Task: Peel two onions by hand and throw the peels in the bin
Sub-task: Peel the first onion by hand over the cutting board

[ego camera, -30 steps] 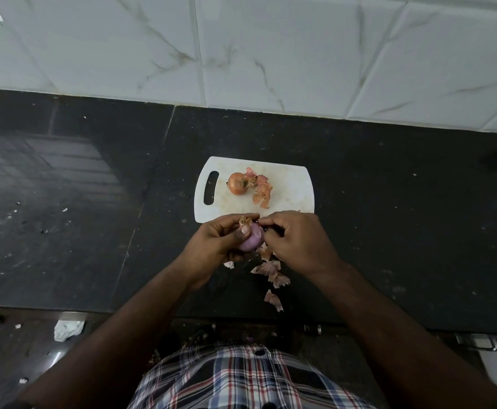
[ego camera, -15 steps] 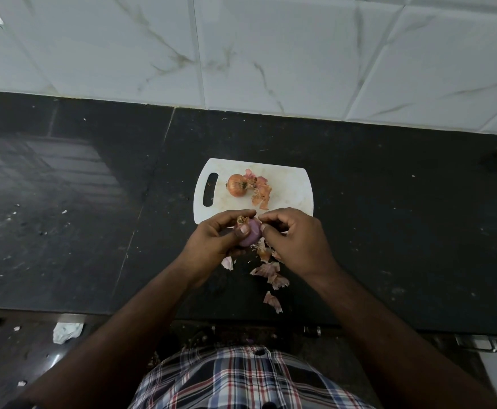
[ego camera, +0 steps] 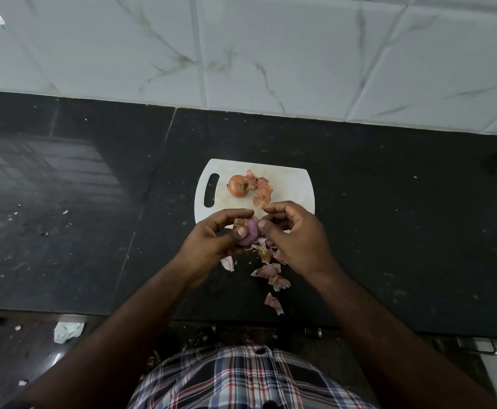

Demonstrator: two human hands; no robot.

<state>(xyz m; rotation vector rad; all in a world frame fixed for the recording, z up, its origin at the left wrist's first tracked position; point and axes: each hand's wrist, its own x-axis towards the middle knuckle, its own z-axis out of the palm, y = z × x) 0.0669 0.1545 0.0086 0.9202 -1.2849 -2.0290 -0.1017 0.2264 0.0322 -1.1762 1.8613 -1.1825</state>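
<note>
My left hand (ego camera: 211,240) grips a purple, mostly peeled onion (ego camera: 249,234) just above the near edge of the white cutting board (ego camera: 293,184). A tuft of dry skin sticks out at its top left. My right hand (ego camera: 294,234) has its fingers curled, thumb tip against the onion's right side. A second onion (ego camera: 237,186), still in its orange skin, lies on the board beside a small heap of peels (ego camera: 261,188). Several loose peels (ego camera: 267,271) lie on the black counter below my hands.
The black stone counter (ego camera: 389,231) runs along a white marble-tiled wall (ego camera: 270,54). Its front edge lies just past the lowest peel. Bits of white paper (ego camera: 67,332) litter the dark floor at the lower left. No bin is in view.
Both hands with the onion have shifted slightly away from me toward the board. A pale peel now lies on the counter under my left hand.
</note>
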